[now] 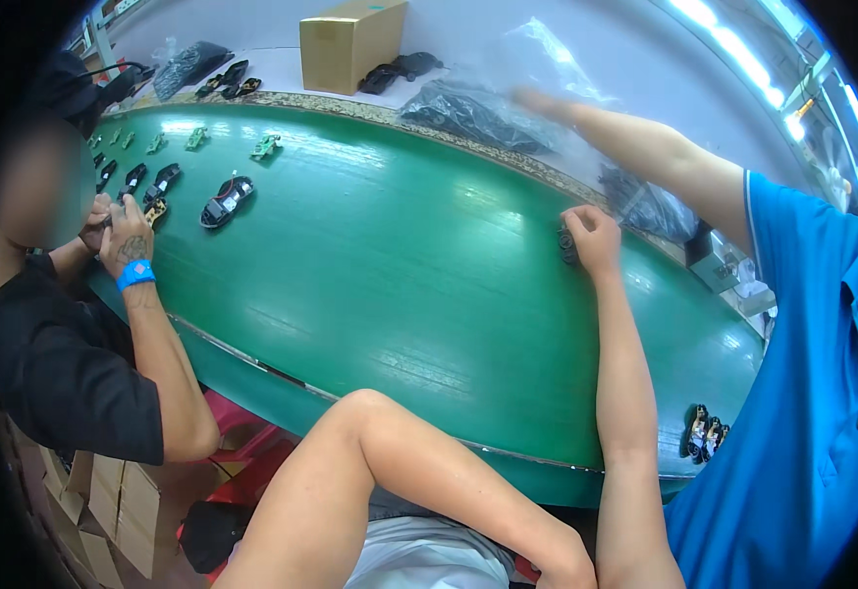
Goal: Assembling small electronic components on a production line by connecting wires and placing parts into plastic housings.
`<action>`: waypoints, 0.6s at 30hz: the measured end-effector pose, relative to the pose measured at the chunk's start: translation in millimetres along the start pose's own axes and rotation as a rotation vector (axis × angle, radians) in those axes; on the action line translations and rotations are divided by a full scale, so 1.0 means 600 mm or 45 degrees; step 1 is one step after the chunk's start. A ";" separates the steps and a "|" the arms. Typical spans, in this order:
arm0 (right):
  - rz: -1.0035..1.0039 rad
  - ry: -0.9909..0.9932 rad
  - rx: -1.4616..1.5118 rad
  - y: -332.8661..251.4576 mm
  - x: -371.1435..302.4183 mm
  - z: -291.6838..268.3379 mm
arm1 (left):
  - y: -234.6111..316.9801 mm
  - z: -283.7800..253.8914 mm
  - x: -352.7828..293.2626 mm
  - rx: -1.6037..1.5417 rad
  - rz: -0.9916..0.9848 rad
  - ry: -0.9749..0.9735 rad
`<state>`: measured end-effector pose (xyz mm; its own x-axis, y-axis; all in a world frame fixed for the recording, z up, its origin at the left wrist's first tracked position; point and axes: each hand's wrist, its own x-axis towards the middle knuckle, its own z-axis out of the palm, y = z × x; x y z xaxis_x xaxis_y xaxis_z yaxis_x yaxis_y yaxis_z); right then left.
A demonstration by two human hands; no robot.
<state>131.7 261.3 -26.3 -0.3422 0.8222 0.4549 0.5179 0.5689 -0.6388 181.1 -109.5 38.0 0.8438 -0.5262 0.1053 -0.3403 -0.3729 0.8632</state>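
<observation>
My right hand is stretched out over the green belt, its thumb and fingers closed on a small black part. The part rests on or just above the belt surface; I cannot tell which. My left arm is bent, with the forearm crossing low in front of me. At the lower edge, my left hand lies close beside my right arm, its fingers hidden.
A person on the left handles a small part near several black parts and green pieces. A blue-sleeved person reaches from the right toward plastic bags. A cardboard box stands behind; several black-gold parts lie right.
</observation>
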 end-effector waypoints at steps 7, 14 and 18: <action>-0.007 -0.010 0.002 0.010 0.000 -0.003 | -0.003 -0.001 0.005 0.022 0.019 0.002; -0.013 0.000 -0.018 0.003 -0.004 -0.010 | -0.009 -0.001 0.007 0.034 0.041 -0.003; -0.008 -0.002 -0.028 0.000 -0.005 -0.015 | -0.014 -0.002 0.008 0.056 0.055 -0.016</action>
<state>139.9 259.0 -21.9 -0.3466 0.8187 0.4578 0.5329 0.5735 -0.6222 188.2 -108.1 31.8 0.8228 -0.5518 0.1359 -0.3946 -0.3828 0.8353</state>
